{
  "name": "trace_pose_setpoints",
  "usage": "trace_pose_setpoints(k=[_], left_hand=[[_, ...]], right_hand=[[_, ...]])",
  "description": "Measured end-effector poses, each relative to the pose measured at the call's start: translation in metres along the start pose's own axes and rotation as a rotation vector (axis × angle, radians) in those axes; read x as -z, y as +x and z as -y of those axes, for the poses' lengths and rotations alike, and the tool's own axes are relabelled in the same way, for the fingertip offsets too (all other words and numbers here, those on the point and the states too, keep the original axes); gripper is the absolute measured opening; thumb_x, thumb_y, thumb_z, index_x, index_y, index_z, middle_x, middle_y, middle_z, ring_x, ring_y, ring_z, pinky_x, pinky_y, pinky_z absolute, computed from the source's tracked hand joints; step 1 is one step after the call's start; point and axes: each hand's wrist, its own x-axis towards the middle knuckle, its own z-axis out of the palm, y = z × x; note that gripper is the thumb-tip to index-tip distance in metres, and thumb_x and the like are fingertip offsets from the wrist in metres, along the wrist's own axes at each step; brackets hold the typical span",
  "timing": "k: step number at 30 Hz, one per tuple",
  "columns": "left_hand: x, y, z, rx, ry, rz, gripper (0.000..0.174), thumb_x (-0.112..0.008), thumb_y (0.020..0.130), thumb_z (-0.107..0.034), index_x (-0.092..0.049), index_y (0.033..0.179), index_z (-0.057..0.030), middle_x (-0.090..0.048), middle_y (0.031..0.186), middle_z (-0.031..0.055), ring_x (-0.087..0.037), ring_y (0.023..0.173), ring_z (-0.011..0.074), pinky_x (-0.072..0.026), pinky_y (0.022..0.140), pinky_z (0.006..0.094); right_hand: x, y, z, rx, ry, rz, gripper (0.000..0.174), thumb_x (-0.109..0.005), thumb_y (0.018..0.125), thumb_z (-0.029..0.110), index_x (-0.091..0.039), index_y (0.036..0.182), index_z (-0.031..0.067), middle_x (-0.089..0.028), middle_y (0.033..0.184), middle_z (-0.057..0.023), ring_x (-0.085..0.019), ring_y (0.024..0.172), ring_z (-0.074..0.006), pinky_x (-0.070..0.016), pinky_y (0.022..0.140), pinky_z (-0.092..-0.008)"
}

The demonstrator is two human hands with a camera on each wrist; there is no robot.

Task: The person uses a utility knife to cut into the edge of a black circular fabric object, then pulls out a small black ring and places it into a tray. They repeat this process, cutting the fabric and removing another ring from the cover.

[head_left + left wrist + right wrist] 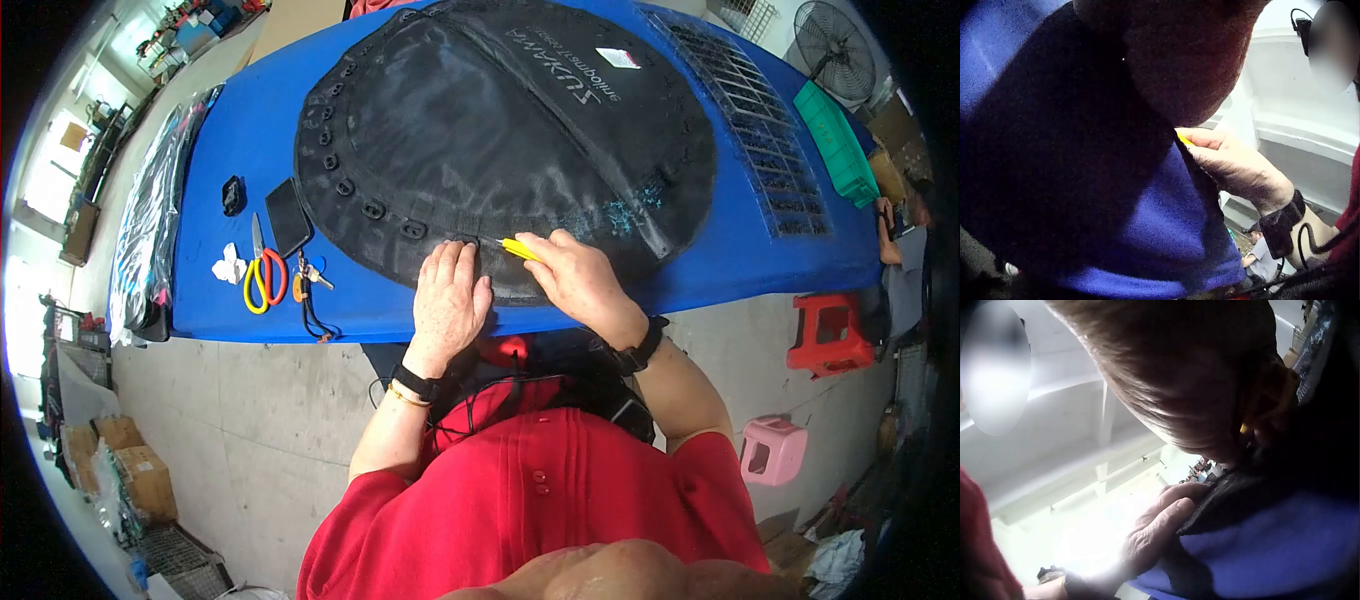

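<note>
Seeing blue cloth-covered table (245, 115), round black fabric disc (440, 130) on it. Left hand (449, 300) rests flat on disc's wearer-side edge; right hand (585, 282), apart from it, grips yellow-handled tool (518, 249), thin tip at same edge.

Worktop (230, 320): scissors (262, 275) at left, phone (289, 218) just beside round cloth (400, 150), basket (838, 145) at far right.

Left hand (450, 300): palm down, fingers extended, left of the yellow tool (519, 249). Right hand (584, 278): fingers curled round it.
</note>
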Motion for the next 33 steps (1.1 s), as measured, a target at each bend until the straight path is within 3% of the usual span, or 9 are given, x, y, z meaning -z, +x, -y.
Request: trace_pose_setpoints(k=[12, 21, 27, 33], left_hand=[[0.007, 0.002, 0.001, 0.015, -0.047, 0.028, 0.058, -0.078, 0.098, -0.022, -0.063, 0.149, 0.0025, -0.064, 0.147, 0.0253, -0.059, 0.142, 0.0467, -0.0464, 0.123, 0.0553], [0.010, 0.011, 0.004, 0.014, -0.070, 0.021, 0.053, -0.082, 0.095, -0.021, -0.069, 0.142, 0.0000, -0.066, 0.142, 0.0207, -0.061, 0.135, 0.0431, -0.0489, 0.117, 0.0533], [0.008, 0.010, 0.004, 0.028, -0.069, -0.012, 0.052, -0.083, 0.093, -0.021, -0.070, 0.140, -0.0020, -0.066, 0.138, 0.0185, -0.063, 0.132, 0.0408, -0.0501, 0.113, 0.0522], [0.006, 0.012, 0.005, 0.036, -0.074, -0.039, 0.051, -0.084, 0.092, -0.021, -0.072, 0.138, -0.0020, -0.067, 0.138, 0.0174, -0.064, 0.131, 0.0395, -0.0507, 0.113, 0.0522]], right_hand=[[0.005, 0.012, 0.001, -0.025, -0.036, 0.101, 0.034, -0.076, 0.104, 0.017, -0.069, 0.136, 0.0117, -0.071, 0.101, -0.0173, -0.074, 0.089, -0.0419, -0.0615, 0.074, -0.0491], [0.009, 0.017, 0.005, -0.054, -0.093, 0.153, 0.040, -0.077, 0.104, 0.019, -0.067, 0.142, 0.0084, -0.072, 0.102, -0.0172, -0.075, 0.087, -0.0406, -0.0618, 0.074, -0.0480], [0.012, 0.024, 0.004, -0.061, -0.118, 0.215, 0.043, -0.076, 0.107, 0.029, -0.065, 0.144, 0.0120, -0.071, 0.101, -0.0156, -0.076, 0.085, -0.0404, -0.0627, 0.071, -0.0488], [0.015, 0.026, 0.002, -0.051, -0.048, 0.216, 0.050, -0.076, 0.107, 0.024, -0.064, 0.154, 0.0148, -0.069, 0.097, -0.0139, -0.075, 0.079, -0.0392, -0.0622, 0.068, -0.0493]])
